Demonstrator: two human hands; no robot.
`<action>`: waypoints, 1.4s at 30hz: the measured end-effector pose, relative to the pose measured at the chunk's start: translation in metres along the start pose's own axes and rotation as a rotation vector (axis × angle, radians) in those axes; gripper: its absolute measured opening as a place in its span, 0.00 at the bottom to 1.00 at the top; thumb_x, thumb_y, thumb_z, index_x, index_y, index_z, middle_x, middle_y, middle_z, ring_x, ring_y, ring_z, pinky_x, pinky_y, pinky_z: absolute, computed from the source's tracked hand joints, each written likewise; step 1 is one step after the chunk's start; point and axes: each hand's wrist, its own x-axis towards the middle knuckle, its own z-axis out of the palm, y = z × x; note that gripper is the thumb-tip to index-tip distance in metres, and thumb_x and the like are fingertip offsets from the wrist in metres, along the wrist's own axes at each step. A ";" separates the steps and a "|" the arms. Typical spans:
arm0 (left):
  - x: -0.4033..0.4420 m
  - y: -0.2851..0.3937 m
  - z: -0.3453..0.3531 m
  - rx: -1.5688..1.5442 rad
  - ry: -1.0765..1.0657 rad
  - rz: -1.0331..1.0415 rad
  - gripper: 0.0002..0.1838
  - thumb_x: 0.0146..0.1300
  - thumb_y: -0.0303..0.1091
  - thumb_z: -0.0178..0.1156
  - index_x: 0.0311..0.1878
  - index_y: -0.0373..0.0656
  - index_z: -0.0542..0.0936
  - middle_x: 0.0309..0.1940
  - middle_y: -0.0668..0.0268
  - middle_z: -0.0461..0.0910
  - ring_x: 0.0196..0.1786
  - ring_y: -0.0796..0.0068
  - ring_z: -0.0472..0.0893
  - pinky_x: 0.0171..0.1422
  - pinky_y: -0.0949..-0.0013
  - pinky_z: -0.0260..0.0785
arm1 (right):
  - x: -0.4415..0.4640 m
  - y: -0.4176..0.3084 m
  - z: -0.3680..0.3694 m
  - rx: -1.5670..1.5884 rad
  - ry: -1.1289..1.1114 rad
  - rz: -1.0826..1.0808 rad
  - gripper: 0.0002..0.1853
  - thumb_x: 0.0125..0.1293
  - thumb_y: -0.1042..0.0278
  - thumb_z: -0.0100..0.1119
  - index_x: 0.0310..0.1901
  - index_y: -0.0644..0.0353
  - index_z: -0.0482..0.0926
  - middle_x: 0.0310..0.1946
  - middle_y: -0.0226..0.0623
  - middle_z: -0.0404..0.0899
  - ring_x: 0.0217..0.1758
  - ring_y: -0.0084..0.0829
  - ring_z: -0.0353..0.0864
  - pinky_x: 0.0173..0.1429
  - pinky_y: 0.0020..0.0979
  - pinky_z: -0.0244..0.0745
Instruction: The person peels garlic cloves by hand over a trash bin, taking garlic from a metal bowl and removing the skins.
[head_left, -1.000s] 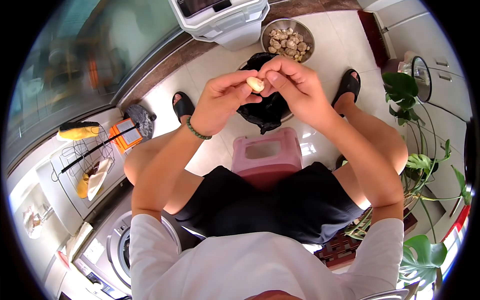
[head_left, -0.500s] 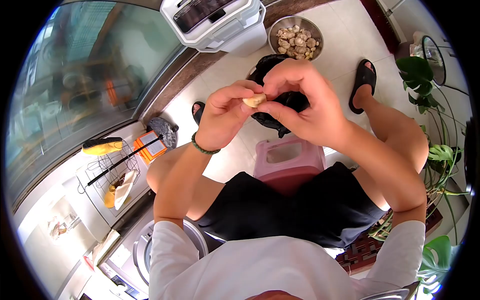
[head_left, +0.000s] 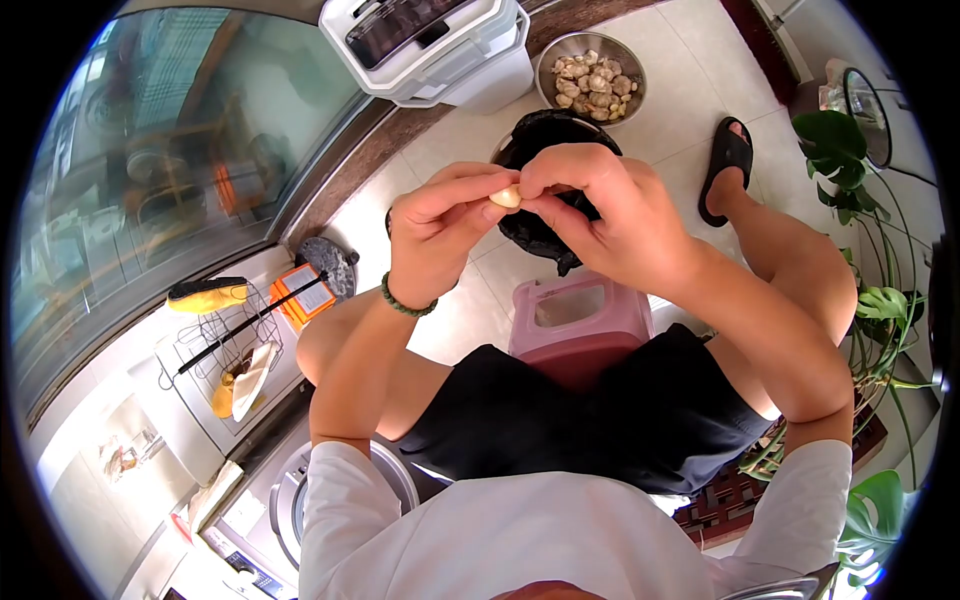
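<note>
A pale garlic clove sits between the fingertips of both hands. My left hand pinches it between thumb and index finger, a dark beaded bracelet round the wrist. From the other side, my right hand has thumb and index finger closed at the clove's edge; whether it grips skin or the clove itself is too small to tell. Under the hands is a bin lined with a black plastic bag, partly hidden by them. Beyond it, a metal bowl holds several garlic bulbs and loose cloves.
A pink plastic stool stands between my legs. A grey-white lidded container is by the glass door at the back. Leafy plants line the right side. At left are a wire rack and a washing machine.
The clove looks paler and smoother now. My left hand has turned slightly and shifted left, and my right hand has dropped a little, its fingers staying at the clove.
</note>
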 end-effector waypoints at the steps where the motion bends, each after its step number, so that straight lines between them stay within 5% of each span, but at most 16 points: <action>1: 0.000 0.001 0.001 0.001 0.001 0.001 0.14 0.64 0.15 0.58 0.52 0.34 0.80 0.52 0.55 0.78 0.52 0.69 0.80 0.58 0.70 0.74 | 0.000 0.000 0.000 0.001 -0.001 -0.001 0.18 0.57 0.85 0.66 0.46 0.60 0.70 0.38 0.38 0.81 0.36 0.34 0.85 0.37 0.28 0.80; 18: -0.008 0.001 0.000 -0.043 0.056 -0.048 0.19 0.66 0.19 0.59 0.60 0.34 0.74 0.49 0.59 0.81 0.52 0.73 0.81 0.58 0.73 0.73 | 0.001 0.000 0.010 0.143 -0.024 0.057 0.21 0.56 0.81 0.63 0.51 0.55 0.72 0.36 0.38 0.78 0.34 0.40 0.82 0.34 0.36 0.76; 34: -0.007 0.000 -0.010 -0.195 0.011 -0.222 0.13 0.66 0.24 0.61 0.53 0.31 0.80 0.46 0.57 0.83 0.47 0.74 0.82 0.55 0.70 0.75 | 0.004 0.001 0.003 0.157 -0.108 0.062 0.20 0.56 0.83 0.67 0.49 0.59 0.72 0.33 0.36 0.79 0.34 0.33 0.82 0.36 0.29 0.78; 36: -0.006 -0.002 -0.011 -0.255 -0.001 -0.238 0.13 0.66 0.24 0.61 0.53 0.31 0.80 0.45 0.57 0.84 0.46 0.74 0.82 0.53 0.70 0.75 | 0.002 0.003 0.004 0.208 -0.125 0.139 0.22 0.55 0.80 0.64 0.52 0.54 0.74 0.41 0.37 0.80 0.37 0.44 0.81 0.37 0.37 0.77; 42: -0.005 0.002 -0.009 -0.297 0.030 -0.325 0.14 0.66 0.25 0.61 0.53 0.31 0.80 0.44 0.59 0.84 0.45 0.75 0.81 0.51 0.71 0.75 | 0.004 0.002 0.005 0.217 -0.143 0.139 0.21 0.56 0.79 0.64 0.51 0.55 0.73 0.39 0.39 0.79 0.37 0.43 0.81 0.37 0.37 0.76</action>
